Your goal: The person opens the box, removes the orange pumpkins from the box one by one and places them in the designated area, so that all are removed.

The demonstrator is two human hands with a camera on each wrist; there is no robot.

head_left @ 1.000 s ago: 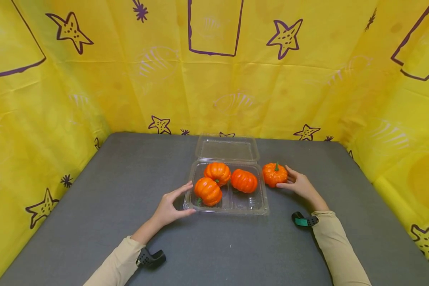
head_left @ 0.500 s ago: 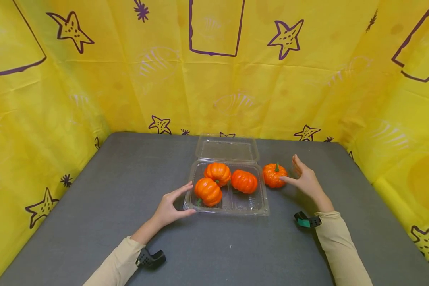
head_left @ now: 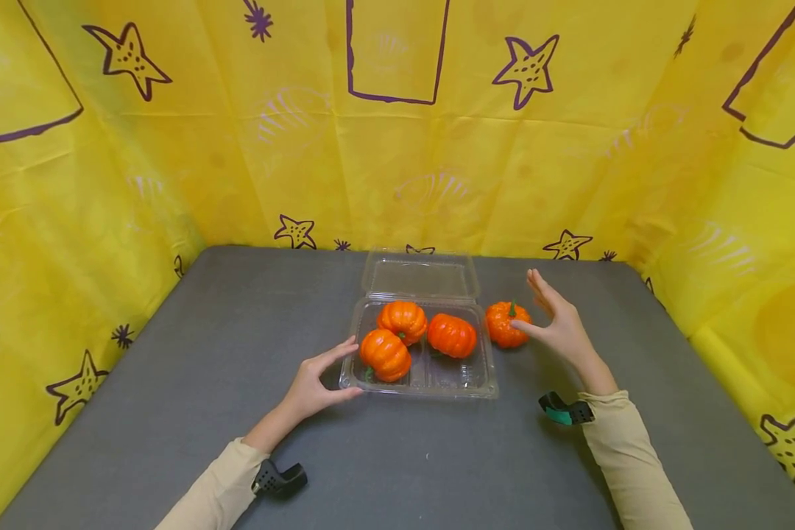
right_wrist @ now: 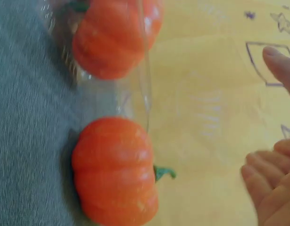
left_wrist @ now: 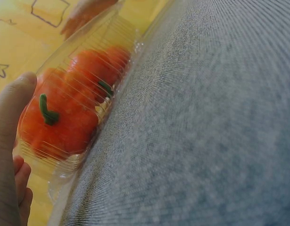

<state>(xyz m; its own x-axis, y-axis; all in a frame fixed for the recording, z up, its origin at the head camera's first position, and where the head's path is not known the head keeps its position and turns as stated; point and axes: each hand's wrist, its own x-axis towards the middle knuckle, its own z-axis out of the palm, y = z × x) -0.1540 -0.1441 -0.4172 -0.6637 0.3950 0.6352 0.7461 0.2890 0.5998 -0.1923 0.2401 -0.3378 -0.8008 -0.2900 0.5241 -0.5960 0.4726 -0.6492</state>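
A clear plastic clamshell container (head_left: pixel 437 381) lies on the table with its lid (head_left: pixel 421 276) folded back. Inside are three small orange pumpkins: two in the left part, one nearer (head_left: pixel 386 355) and one behind it (head_left: pixel 403 321), and a third pumpkin (head_left: pixel 452 336) on its side in the right part. Thumb and fingers spread, my left hand (head_left: pixel 314 383) rests at the container's left edge. A fourth pumpkin (head_left: pixel 503 326) stands upright on the table beside the right wall, its green stem (right_wrist: pixel 163 173) up. My right hand (head_left: pixel 563 331) hovers just right of it, fingers apart and holding nothing.
The grey table (head_left: pixel 397 456) ends at a yellow cloth backdrop (head_left: pixel 397 162) with starfish drawings, which runs along the back and both sides. Each wrist wears a black strap mount, the left one (head_left: pixel 280 480) plain and the right one (head_left: pixel 565 410) with green.
My right hand has let go of the pumpkin beside the container, its fingers spreading and rising away. That pumpkin stays in place, and my left hand has not moved.
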